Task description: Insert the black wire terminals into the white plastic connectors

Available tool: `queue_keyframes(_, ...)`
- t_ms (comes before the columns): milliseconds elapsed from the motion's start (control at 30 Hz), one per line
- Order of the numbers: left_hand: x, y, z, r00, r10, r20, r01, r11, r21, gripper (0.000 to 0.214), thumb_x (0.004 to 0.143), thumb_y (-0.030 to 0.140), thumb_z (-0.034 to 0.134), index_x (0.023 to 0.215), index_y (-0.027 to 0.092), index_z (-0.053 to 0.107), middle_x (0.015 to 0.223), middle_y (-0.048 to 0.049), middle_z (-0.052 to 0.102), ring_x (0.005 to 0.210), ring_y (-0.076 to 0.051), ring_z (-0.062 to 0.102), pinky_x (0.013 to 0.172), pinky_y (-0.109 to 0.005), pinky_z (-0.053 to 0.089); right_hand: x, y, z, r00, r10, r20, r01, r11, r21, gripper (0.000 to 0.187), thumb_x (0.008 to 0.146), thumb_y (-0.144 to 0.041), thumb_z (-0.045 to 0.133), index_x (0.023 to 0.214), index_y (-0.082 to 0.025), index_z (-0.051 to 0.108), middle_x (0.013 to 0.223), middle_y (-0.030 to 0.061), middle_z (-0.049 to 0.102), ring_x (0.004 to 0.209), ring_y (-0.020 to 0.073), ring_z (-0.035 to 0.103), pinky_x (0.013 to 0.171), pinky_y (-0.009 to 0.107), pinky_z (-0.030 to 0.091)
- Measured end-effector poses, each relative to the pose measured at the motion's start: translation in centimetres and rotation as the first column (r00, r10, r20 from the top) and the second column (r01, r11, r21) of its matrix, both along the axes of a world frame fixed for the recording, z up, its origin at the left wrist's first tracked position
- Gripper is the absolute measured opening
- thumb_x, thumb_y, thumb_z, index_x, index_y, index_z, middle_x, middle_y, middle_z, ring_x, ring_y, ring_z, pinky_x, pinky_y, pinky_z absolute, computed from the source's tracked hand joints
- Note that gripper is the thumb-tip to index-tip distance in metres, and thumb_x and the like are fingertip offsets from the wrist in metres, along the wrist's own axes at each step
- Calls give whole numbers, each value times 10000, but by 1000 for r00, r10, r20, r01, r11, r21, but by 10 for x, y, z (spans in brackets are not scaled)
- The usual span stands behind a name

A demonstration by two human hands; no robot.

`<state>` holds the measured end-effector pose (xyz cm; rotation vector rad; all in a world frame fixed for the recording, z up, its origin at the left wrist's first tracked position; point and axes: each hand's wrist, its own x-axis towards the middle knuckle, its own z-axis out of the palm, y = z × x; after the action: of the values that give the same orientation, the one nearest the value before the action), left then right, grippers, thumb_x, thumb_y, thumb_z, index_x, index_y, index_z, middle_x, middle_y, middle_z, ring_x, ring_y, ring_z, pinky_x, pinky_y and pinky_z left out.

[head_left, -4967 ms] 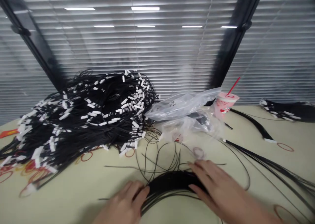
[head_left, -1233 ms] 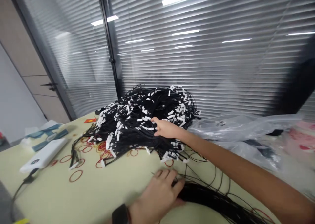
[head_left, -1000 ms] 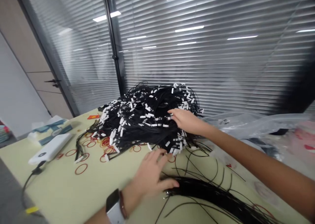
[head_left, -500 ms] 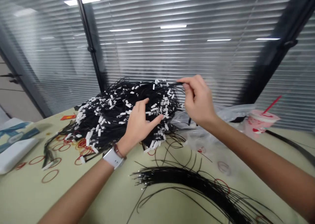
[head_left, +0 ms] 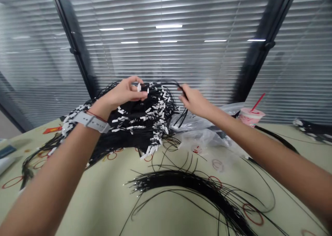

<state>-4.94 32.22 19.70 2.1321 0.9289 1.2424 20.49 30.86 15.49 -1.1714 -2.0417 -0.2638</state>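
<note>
A big heap of thin black cords with white tags (head_left: 121,121) lies at the back of the pale green table (head_left: 98,201). My left hand (head_left: 123,92) is raised over the heap and pinches a white tag at the end of a cord. My right hand (head_left: 195,100) is also lifted, closed on a small bunch of black cords that stretches between both hands. A loose bundle of black cords without tags (head_left: 197,187) curves across the table in front of me.
Crumpled clear plastic bags (head_left: 204,132) lie right of the heap. A pink cup with a red straw (head_left: 250,115) stands behind them. Red rubber bands (head_left: 251,214) are scattered on the table. More tagged cords (head_left: 311,128) lie far right. Blinds cover the glass wall behind.
My left hand left the heap's side and rose to pinch a tag. My right hand moved down and left with its cords. The view swung to the right.
</note>
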Motion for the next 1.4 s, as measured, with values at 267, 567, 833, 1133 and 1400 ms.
queue_keyframes(267,-33,-14,-3,951,162,264,-147,986,-74,279,655,216,704,859,132,533,743,-20,611,694,-114,582,738,-392,492,-34,2,-38,969,107,-221,-118,992,-39,466,860,-471,298,1223,-181,318,841,52,514,674,84,457,649,213,363)
queue_keyframes(567,-16,-75,36,867,-23,498,-61,986,153,109,755,84,579,833,73,505,624,18,484,695,-37,540,780,-229,460,-86,-5,-84,936,341,-88,-352,916,-191,305,759,-378,503,952,-142,516,956,52,497,851,98,464,762,234,400)
queue_keyframes(833,-8,-99,43,832,-143,537,-26,955,294,178,755,113,579,896,75,478,777,26,493,757,-14,524,959,-304,371,-77,2,-88,984,166,-61,-174,971,-163,224,826,-346,402,815,-136,478,827,41,501,735,98,423,654,225,322)
queue_keyframes(1133,-41,-79,-42,914,291,-283,105,504,857,225,863,122,273,807,140,490,652,30,464,586,-40,416,524,-100,389,-46,38,-81,961,-128,-246,114,991,-67,243,858,-258,344,999,-94,455,871,58,526,778,96,473,752,252,370)
queue_keyframes(1400,-11,-101,-142,569,500,-653,550,358,754,128,808,63,406,785,143,503,609,5,488,514,-93,385,429,-237,218,-4,62,-92,971,-178,-156,169,983,-74,255,795,-107,397,990,-98,561,1013,63,559,939,114,503,888,305,379)
